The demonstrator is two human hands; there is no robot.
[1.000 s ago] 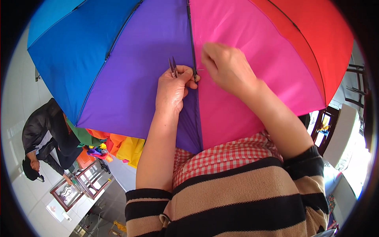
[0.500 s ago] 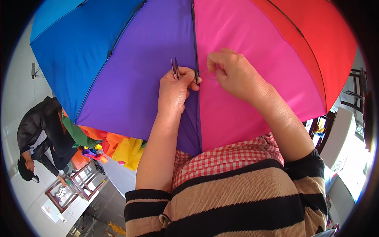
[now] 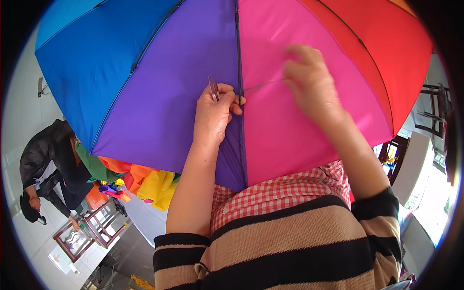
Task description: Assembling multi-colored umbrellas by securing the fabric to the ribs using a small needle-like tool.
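- Umbrella canopy (image 3: 220, 50) lies open before us, ribbed inner side facing us, its near edge by our checked apron (image 3: 282, 187).
- We seem to be stitching cloth to the black rib (image 3: 238, 48) between the purple panel (image 3: 150, 96) and pink panel (image 3: 290, 140); thread (image 3: 261, 86) runs right from it.
- Next, we probably need to draw that thread snug without puckering the cloth, rib held steady.
- Our left hand (image 3: 211, 117) grips small scissors (image 3: 213, 88), tips pointing far, its thumb and fingers pinching at the rib.
- Our right hand (image 3: 311, 87) reaches far and left above the pink panel, fingers bent; blur means we cannot tell what it grips.
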